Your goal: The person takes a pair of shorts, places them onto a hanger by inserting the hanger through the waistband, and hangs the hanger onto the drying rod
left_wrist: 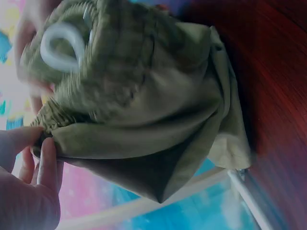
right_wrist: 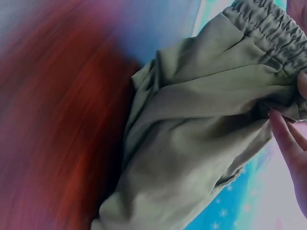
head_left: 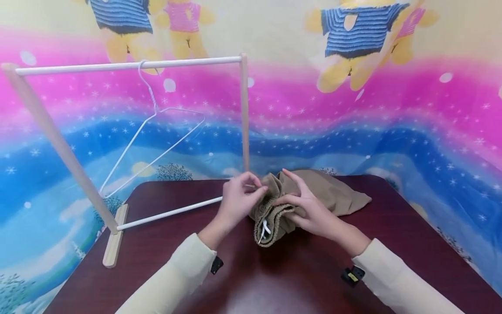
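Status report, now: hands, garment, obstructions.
Left hand pinching waistband, right hand gripping near it. Garment gathered at waist, white loop showing inside. Hanger hangs on rack, apart from garment; nothing visibly blocking either hand.

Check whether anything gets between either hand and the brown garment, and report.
Nothing visible does. The left hand pinches the gathered waistband of the brown garment directly, and the right hand holds its cloth close by. No other object shows between fingers and fabric.
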Demonstrator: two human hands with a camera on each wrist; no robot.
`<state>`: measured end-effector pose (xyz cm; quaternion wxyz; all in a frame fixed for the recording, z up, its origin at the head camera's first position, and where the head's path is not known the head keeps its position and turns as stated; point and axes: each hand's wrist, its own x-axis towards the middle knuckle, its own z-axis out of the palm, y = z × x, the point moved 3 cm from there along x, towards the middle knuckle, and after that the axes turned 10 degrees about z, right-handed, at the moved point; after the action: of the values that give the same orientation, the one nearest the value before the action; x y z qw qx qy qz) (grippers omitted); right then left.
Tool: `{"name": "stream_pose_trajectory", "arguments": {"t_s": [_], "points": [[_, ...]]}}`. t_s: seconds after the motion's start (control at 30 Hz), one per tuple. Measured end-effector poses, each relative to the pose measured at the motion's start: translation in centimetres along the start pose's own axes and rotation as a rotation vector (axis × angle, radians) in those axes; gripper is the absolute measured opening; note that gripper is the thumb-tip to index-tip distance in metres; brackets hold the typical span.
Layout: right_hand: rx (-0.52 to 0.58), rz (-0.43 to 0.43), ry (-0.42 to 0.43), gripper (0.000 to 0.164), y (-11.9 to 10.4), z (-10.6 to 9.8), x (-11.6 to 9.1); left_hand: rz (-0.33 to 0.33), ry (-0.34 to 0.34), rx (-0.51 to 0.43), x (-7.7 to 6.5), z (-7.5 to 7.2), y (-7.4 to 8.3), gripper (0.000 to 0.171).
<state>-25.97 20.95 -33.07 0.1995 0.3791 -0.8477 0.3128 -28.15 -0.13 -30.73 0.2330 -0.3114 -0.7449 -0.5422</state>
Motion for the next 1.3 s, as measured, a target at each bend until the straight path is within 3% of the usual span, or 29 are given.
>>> {"name": "stream_pose_trajectory", "arguments": {"t_s": [0.17,0.27,0.37,0.47,0.53,0.6,0.67,0.77,0.83,0.9,1.07,1.2,1.3], "points": [[0.014,-0.008,-0.041,0.029,-0.5,1.5,0.8,0.087,-0.147,0.005,-1.0,1.1,0.8,0.006],[0.011,-0.006,-0.006,0.031,-0.5,2.1,1.0,0.137,-0.230,0.027,-1.3,1.2,1.2,0.012],[-0.014,0.026,0.074,0.046,-0.4,2.2,1.2,0.212,-0.251,0.149,-1.5,0.9,1.6,0.021],[-0.034,0.078,0.124,0.061,-0.5,2.1,1.6,0.231,-0.198,0.348,-1.9,0.6,2.1,0.034],[-0.032,0.117,0.133,0.066,-0.5,2.1,1.9,0.186,-0.183,0.461,-2.1,0.3,2.4,0.032],[-0.024,0.154,0.128,0.070,-0.6,2.0,2.2,0.116,-0.204,0.491,-2.2,0.1,2.4,0.024],[-0.006,0.180,0.096,0.072,-0.6,2.0,2.3,-0.004,-0.302,0.370,-2.2,0.0,2.1,0.022],[0.025,0.183,0.024,0.074,-0.7,1.9,2.2,-0.229,-0.437,0.053,-2.4,-0.1,1.1,0.024],[0.053,0.168,-0.020,0.077,-0.7,1.8,1.9,-0.377,-0.474,-0.093,-2.6,-0.2,0.5,0.023],[0.057,0.145,-0.031,0.079,-0.6,1.5,1.6,-0.445,-0.475,-0.134,-2.8,-0.4,0.2,0.024],[-0.082,0.103,0.091,0.079,0.6,0.3,1.0,-0.428,-0.433,-0.001,-2.8,-1.2,-0.3,0.042],[-0.234,0.147,0.217,0.069,2.1,-1.0,0.7,-0.332,-0.430,0.126,-2.7,-1.6,-0.9,0.036],[-0.334,0.243,0.238,0.062,3.3,-2.1,0.2,-0.229,-0.442,0.237,-2.6,-1.8,-1.5,0.026]]}}
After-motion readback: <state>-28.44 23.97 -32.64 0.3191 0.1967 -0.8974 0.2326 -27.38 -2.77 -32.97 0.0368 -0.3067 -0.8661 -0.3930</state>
